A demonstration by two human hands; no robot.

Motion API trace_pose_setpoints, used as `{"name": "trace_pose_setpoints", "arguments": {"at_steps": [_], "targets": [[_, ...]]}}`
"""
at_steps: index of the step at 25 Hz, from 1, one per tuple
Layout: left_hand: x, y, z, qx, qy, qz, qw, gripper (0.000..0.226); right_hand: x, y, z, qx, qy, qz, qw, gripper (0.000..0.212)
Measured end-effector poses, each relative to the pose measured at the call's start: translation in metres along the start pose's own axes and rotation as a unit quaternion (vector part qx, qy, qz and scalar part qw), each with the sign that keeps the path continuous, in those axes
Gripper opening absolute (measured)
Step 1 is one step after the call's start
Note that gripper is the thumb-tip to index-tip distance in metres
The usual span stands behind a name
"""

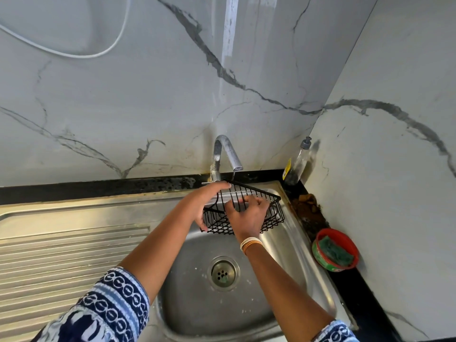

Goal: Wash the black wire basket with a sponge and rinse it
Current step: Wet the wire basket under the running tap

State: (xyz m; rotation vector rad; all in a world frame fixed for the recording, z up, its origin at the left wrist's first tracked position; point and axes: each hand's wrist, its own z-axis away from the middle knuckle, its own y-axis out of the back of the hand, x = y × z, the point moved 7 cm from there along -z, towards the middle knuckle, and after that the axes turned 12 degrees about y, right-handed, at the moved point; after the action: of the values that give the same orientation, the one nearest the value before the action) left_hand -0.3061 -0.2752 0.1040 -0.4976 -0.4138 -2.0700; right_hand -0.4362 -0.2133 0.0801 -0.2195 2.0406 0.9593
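The black wire basket (pixel 271 206) is tilted above the steel sink (pixel 291 255), just under the tap spout (pixel 228 154). A thin thread of water falls from the spout onto its rear rim. My left hand (pixel 204 206) grips the basket's left end, fingers along its top rim. My right hand (pixel 249 215) is over the middle of the basket with its fingers on the wires; no sponge shows in it. A green sponge (pixel 334 250) lies in a red tub (pixel 345 236) on the black counter at the right.
A ribbed steel drainboard (pixel 61 255) spreads to the left of the sink. A clear dish-soap bottle (pixel 297 161) stands in the back right corner. Brown grime (pixel 304 206) sits on the counter edge beside it. Marble walls close in behind and to the right.
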Motion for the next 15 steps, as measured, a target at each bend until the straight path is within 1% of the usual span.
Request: {"name": "trace_pose_setpoints", "arguments": {"at_steps": [2,4,6,8,10,12,15], "targets": [[-0.002,-0.003,-0.004,0.024,-0.001,-0.030,0.999,0.084,-0.013,-0.001,0.004,0.006,0.059,0.052,0.997,0.045],[-0.006,-0.008,-0.010,0.026,-0.008,-0.041,0.999,0.070,-0.023,-0.005,0.007,0.003,0.106,0.103,0.989,0.052],[-0.012,-0.006,-0.015,0.029,-0.004,0.001,1.000,0.061,-0.027,-0.007,0.008,-0.012,0.123,0.135,0.983,0.057],[-0.021,-0.001,-0.024,0.026,0.000,0.050,0.998,0.058,-0.030,-0.006,0.011,-0.012,0.159,0.137,0.978,0.059],[-0.025,0.003,-0.034,0.007,-0.011,0.091,0.996,0.054,-0.037,-0.003,0.017,-0.028,0.215,0.123,0.968,0.055],[-0.023,0.007,-0.038,-0.007,-0.031,0.103,0.994,0.045,-0.041,0.001,0.018,-0.033,0.253,0.108,0.961,0.045],[-0.018,0.010,-0.034,0.001,-0.055,0.089,0.995,0.032,-0.042,0.013,0.013,0.013,0.256,0.097,0.962,0.026]]}}
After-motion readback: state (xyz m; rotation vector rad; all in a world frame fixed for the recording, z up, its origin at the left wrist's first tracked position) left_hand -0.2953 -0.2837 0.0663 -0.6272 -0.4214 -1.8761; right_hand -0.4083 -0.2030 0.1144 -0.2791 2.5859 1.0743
